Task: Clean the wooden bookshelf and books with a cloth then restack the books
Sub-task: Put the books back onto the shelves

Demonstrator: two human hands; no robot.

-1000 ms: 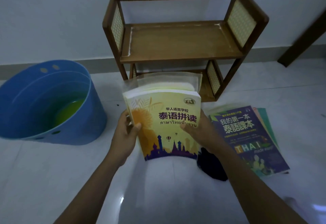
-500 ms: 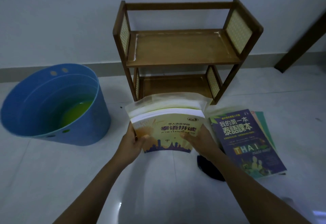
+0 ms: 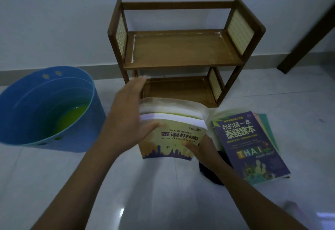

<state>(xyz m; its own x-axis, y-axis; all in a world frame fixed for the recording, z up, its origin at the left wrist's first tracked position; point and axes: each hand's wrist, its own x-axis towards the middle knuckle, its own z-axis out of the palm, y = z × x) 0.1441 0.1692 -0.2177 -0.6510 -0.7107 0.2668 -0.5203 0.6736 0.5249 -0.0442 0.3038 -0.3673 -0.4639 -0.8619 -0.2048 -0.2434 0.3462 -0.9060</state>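
A small wooden bookshelf (image 3: 183,50) with two bare shelves stands on the floor against the wall. Just in front of its lower shelf is a stack of books with a yellow book (image 3: 174,139) on top. My right hand (image 3: 201,148) grips the stack's front right corner. My left hand (image 3: 126,119) lies flat against the stack's left side, fingers stretched out toward the shelf and thumb on the yellow cover. Right of the stack a purple book (image 3: 250,144) lies flat on other books. A dark cloth (image 3: 212,171) lies on the floor, partly hidden under my right wrist.
A blue bucket (image 3: 78,139) holding green-yellow liquid stands on the white tiled floor to the left. A dark wooden post (image 3: 308,36) leans across the far right, by the wall.
The stack has gone from tilted up toward me to low in front of the lower shelf. My left hand has let go of its edge and now lies flat along its left side.
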